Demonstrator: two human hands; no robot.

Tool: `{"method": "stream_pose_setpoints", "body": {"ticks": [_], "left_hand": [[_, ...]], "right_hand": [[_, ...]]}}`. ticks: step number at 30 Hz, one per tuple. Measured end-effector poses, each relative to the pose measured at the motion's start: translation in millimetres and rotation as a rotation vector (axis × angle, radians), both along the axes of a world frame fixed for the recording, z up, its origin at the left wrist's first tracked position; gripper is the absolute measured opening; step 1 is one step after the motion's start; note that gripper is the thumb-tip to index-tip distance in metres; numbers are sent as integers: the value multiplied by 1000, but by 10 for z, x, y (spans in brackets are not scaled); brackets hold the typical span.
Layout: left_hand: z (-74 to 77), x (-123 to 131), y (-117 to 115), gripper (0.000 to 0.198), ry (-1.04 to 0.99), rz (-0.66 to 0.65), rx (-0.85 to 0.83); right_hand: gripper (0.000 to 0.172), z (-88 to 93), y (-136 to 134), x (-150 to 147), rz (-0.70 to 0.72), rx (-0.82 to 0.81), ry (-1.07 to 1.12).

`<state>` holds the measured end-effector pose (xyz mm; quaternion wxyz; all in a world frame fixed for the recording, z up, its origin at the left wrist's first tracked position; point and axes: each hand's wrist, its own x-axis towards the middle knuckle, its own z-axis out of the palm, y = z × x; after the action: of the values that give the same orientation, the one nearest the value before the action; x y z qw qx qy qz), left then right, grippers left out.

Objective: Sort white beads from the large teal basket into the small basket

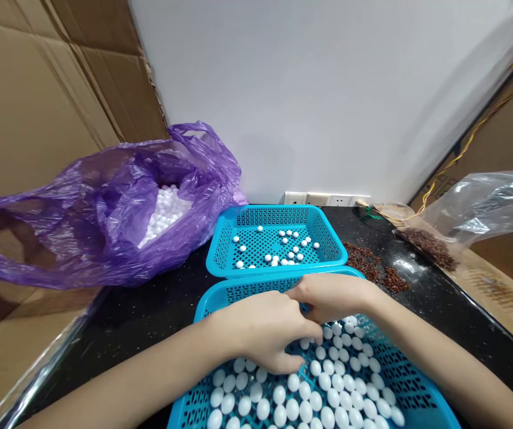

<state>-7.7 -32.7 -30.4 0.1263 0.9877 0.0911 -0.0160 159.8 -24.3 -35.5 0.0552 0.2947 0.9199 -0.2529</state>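
Both my hands are down in the near blue basket (421, 396), which holds several white beads (327, 381). My left hand (263, 330) lies palm down with its fingers curled and pinched at the beads near the basket's middle. My right hand (332, 295) sits just behind it by the far rim, fingers bent inward and touching the left hand's fingers. What either hand grips is hidden. A second blue basket (220, 250) behind holds a few scattered white beads (283, 247).
A purple plastic bag (99, 220) full of white beads lies at the left on the black counter (149, 304). Reddish-brown bits (372, 265) are strewn at the right, by a clear plastic bag (484, 205). Cardboard (24, 101) stands left; a white wall with sockets (323, 198) is behind.
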Motion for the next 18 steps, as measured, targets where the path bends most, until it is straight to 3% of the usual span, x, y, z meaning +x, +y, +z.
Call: {"method": "stream_pose_setpoints", "body": {"ticks": [4, 14, 16, 18], "left_hand": [[-13, 2, 13, 11, 22, -2, 97], [-65, 19, 39, 6, 15, 17, 139], [-32, 20, 15, 1, -35, 19, 94], [13, 25, -2, 9, -133, 44, 5]], "right_hand": [[23, -34, 21, 14, 3, 20, -17], [26, -65, 36, 21, -4, 11, -28], [21, -49, 39, 15, 5, -9, -19], [15, -35, 43, 10, 14, -40, -19]]}}
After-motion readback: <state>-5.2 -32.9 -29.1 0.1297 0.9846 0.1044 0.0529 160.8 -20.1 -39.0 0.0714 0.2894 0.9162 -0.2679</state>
